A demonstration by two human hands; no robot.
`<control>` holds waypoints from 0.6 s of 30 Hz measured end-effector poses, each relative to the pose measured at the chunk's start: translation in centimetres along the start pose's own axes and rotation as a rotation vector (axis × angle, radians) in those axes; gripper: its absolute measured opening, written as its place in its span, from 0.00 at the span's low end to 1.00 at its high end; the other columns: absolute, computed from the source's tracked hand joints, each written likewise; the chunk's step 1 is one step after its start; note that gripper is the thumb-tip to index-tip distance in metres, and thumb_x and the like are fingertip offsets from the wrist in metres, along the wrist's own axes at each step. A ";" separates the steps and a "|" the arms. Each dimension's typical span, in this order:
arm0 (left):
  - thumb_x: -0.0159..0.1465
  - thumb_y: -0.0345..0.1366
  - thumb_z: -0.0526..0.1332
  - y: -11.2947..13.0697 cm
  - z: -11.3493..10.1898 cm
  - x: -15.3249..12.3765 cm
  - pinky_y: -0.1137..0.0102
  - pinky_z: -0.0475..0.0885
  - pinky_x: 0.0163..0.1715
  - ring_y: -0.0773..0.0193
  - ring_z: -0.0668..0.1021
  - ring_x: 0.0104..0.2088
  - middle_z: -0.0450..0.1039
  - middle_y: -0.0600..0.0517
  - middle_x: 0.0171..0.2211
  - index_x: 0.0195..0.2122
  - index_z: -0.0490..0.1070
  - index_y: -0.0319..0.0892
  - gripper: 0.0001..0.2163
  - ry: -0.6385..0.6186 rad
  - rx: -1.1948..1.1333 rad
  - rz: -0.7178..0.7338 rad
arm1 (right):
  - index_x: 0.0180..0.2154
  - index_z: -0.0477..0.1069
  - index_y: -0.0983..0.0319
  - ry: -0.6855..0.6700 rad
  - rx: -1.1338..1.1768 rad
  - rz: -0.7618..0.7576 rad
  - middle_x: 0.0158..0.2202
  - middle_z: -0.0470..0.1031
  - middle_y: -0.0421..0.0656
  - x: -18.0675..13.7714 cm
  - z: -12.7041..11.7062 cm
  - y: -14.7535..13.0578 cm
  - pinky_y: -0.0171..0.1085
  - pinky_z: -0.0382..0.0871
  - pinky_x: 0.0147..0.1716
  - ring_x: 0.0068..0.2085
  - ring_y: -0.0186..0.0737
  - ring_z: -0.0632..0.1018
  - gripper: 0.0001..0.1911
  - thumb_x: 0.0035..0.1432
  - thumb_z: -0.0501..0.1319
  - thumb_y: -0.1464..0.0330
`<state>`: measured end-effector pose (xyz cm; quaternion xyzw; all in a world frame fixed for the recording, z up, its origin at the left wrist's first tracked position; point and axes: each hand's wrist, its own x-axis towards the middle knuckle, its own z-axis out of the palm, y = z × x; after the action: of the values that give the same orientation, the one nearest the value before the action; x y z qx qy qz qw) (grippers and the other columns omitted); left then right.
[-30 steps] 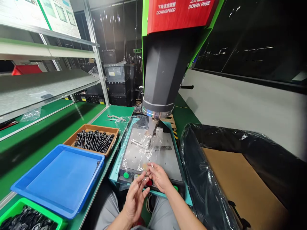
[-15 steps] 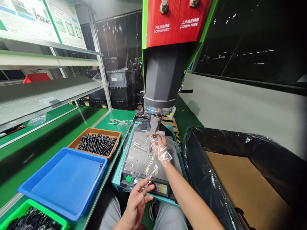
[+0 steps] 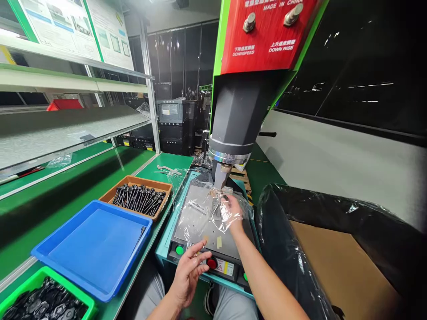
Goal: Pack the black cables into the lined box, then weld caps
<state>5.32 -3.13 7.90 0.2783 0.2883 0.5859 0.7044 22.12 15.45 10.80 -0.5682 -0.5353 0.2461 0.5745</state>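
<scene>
My right hand point(image 3: 234, 212) is over the machine's grey metal plate point(image 3: 196, 229), just below the tapered metal horn point(image 3: 220, 177). Its fingers close on a small black part point(image 3: 226, 198), whose exact kind I cannot make out. Crinkled clear plastic film point(image 3: 224, 218) lies around those fingers and across the plate, partly hiding both. At the plate's front edge my left hand point(image 3: 189, 274) hangs palm inward, fingers apart and holding nothing, close to the red button point(image 3: 211, 263) and left of it. A pale slotted metal piece point(image 3: 197, 206) is fixed on the plate.
Left on the green bench stand a brown tray point(image 3: 106, 196) of black stemmed parts, a blue tray point(image 3: 90, 249) with one such part, and a green bin point(image 3: 87, 297) of black pieces. To the right is a black-lined box point(image 3: 283, 235) with cardboard inside. The red-fronted press head point(image 3: 263, 49) hangs above.
My right hand has drawn slightly back from the horn, and a black part now shows at its fingertips. The plastic film has shifted. The head view has swung a little left.
</scene>
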 end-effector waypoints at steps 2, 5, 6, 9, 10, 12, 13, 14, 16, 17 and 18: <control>0.57 0.40 0.64 -0.3 -0.3 0.3 0.66 0.71 0.41 0.49 0.71 0.54 0.60 0.43 0.62 0.51 0.74 0.43 0.20 0.009 0.013 -0.015 | 0.45 0.68 0.64 -0.051 0.102 0.072 0.41 0.75 0.50 -2.8 -1.6 0.7 0.43 0.67 0.40 0.40 0.47 0.75 0.26 0.53 0.59 0.51; 0.57 0.40 0.65 -1.2 -1.0 0.7 0.66 0.72 0.41 0.49 0.72 0.54 0.61 0.42 0.62 0.50 0.74 0.43 0.19 0.037 0.054 -0.083 | 0.40 0.68 0.63 -0.323 0.190 0.295 0.33 0.75 0.45 -7.6 -5.0 1.8 0.36 0.66 0.28 0.33 0.42 0.74 0.23 0.50 0.63 0.52; 0.56 0.40 0.65 -1.5 -1.3 0.7 0.66 0.72 0.41 0.50 0.73 0.53 0.62 0.41 0.61 0.50 0.73 0.43 0.20 0.048 0.081 -0.130 | 0.38 0.68 0.62 -0.451 0.217 0.394 0.30 0.75 0.44 -9.2 -6.2 2.0 0.34 0.63 0.24 0.30 0.40 0.74 0.22 0.49 0.64 0.52; 0.52 0.39 0.68 -2.1 -1.7 0.4 0.64 0.71 0.40 0.53 0.78 0.46 0.66 0.41 0.58 0.52 0.72 0.46 0.25 0.020 0.206 -0.326 | 0.35 0.68 0.63 -0.735 0.344 0.591 0.28 0.74 0.42 -13.2 -8.7 1.4 0.31 0.59 0.20 0.27 0.36 0.73 0.19 0.50 0.66 0.54; 0.51 0.39 0.69 -2.2 -1.6 0.1 0.63 0.71 0.40 0.54 0.78 0.44 0.68 0.41 0.55 0.51 0.73 0.45 0.24 -0.016 0.252 -0.387 | 0.35 0.68 0.63 -0.761 0.403 0.606 0.28 0.74 0.42 -14.1 -9.1 0.9 0.30 0.59 0.21 0.27 0.35 0.73 0.19 0.50 0.66 0.55; 0.52 0.39 0.69 -2.0 -1.1 -0.6 0.63 0.71 0.41 0.55 0.78 0.41 0.73 0.41 0.48 0.47 0.75 0.41 0.20 -0.114 0.323 -0.448 | 0.37 0.68 0.62 -0.741 0.521 0.577 0.30 0.74 0.41 -15.1 -9.0 -0.4 0.30 0.62 0.23 0.29 0.34 0.73 0.18 0.51 0.67 0.57; 0.53 0.40 0.68 -1.8 -0.8 -1.0 0.63 0.70 0.41 0.56 0.78 0.41 0.75 0.42 0.44 0.44 0.76 0.39 0.18 -0.165 0.345 -0.446 | 0.37 0.68 0.62 -0.709 0.558 0.545 0.31 0.74 0.41 -15.4 -8.7 -1.0 0.30 0.63 0.23 0.29 0.34 0.73 0.18 0.51 0.68 0.57; 0.54 0.41 0.67 -1.5 -0.4 -1.2 0.63 0.70 0.41 0.56 0.77 0.40 0.76 0.43 0.41 0.43 0.77 0.38 0.17 -0.211 0.361 -0.419 | 0.37 0.67 0.61 -0.674 0.574 0.507 0.31 0.74 0.41 -15.4 -8.2 -1.5 0.31 0.64 0.23 0.28 0.33 0.72 0.18 0.50 0.68 0.58; 0.56 0.41 0.65 -0.9 0.1 -1.5 0.65 0.69 0.40 0.59 0.76 0.38 0.76 0.45 0.38 0.42 0.76 0.38 0.15 -0.262 0.407 -0.316 | 0.36 0.67 0.61 -0.621 0.559 0.435 0.31 0.74 0.41 -15.3 -7.1 -2.5 0.31 0.66 0.23 0.28 0.33 0.72 0.18 0.48 0.70 0.60; 0.57 0.42 0.65 -0.5 0.2 -1.5 0.66 0.69 0.39 0.60 0.75 0.37 0.76 0.46 0.37 0.41 0.76 0.38 0.15 -0.263 0.448 -0.253 | 0.36 0.67 0.61 -0.601 0.542 0.405 0.31 0.73 0.41 -15.2 -6.5 -2.9 0.31 0.66 0.22 0.28 0.34 0.72 0.19 0.47 0.71 0.61; 0.58 0.42 0.64 -0.2 0.2 -1.4 0.67 0.68 0.38 0.61 0.74 0.35 0.75 0.47 0.36 0.40 0.76 0.38 0.14 -0.247 0.505 -0.189 | 0.36 0.67 0.61 -0.581 0.524 0.376 0.31 0.73 0.41 -15.2 -5.9 -3.4 0.31 0.67 0.22 0.29 0.35 0.72 0.19 0.46 0.71 0.61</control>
<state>5.38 -4.56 8.02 0.4860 0.3615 0.3893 0.6940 21.62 -1.15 10.07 -0.3980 -0.4813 0.6238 0.4699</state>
